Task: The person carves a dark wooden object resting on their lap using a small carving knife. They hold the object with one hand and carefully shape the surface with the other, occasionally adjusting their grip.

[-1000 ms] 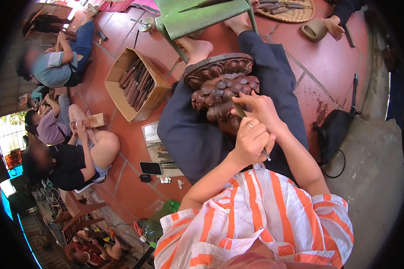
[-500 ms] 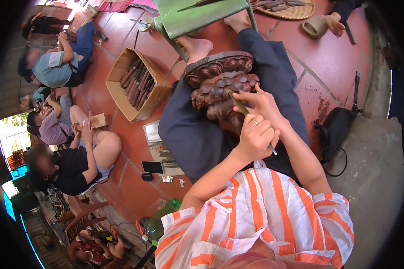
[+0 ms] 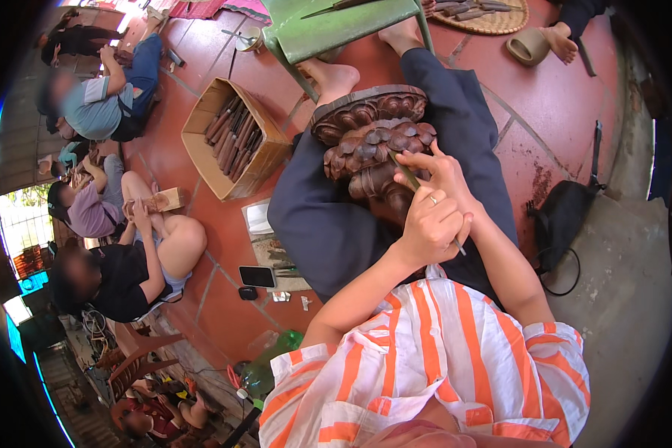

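Since half a second ago the whole scene has slid slightly rightward in view, with the slim tool (image 3: 406, 176) staying at the dark carved wood (image 3: 377, 148) between the person's legs. The left hand (image 3: 428, 224) is curled firmly around the tool, whose shiny end pokes out below. The right hand (image 3: 449, 181) is partly open, fingers by the tool's upper part; whether they pinch it, I cannot tell.

carved pedestal (image 3: 377, 142), beyond left grip (image 3: 429, 224): dark brown | shirt (image 3: 440, 351), nearer: orange-white stripes | trousers (image 3: 317, 198), both sides: navy | stool (image 3: 343, 33), farther: green
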### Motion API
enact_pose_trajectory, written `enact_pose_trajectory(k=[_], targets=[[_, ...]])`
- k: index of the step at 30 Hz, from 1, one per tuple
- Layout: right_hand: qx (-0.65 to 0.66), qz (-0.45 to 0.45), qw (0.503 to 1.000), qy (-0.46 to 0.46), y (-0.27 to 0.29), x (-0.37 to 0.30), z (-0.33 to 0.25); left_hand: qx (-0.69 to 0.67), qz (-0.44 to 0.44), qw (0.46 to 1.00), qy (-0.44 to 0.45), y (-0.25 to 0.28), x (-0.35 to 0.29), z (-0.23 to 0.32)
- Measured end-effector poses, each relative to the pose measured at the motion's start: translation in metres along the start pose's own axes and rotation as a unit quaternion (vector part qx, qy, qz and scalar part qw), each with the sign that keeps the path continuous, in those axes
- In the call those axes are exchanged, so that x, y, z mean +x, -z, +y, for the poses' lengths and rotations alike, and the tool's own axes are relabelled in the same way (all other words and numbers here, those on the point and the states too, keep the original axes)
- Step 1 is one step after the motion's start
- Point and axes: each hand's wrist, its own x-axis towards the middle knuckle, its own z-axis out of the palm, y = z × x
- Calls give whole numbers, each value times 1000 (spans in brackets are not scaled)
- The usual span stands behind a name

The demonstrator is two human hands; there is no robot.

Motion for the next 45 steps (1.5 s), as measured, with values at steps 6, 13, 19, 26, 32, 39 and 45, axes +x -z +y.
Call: enact_pose_trajectory(k=[6, 13, 19, 26, 32, 39, 45], targets=[[-11, 38, 999, 25, -10, -6, 6, -15, -9, 1000, -2, 3, 5, 2], [2, 45, 999, 24, -7, -7, -8, -21, -26, 999, 0, 7, 1, 4], [-9, 60, 998, 24, -7, -5, -5, -26, -12, 1000, -11, 7, 5, 3], [12, 103, 995, 1, -7, 0, -14, -21, -18, 999, -23, 6, 6, -5], [-14, 159, 987, 21, -12, -5, -18, -18, -26, 999, -25, 7, 9, -6], [-5, 170, 978, 123, -22, -17, 1, 11, -32, 999, 29, -1, 10, 11], [-27, 29, 996, 81, 4, -29, 11, -33, -65, 997, 30, 22, 12, 26]])
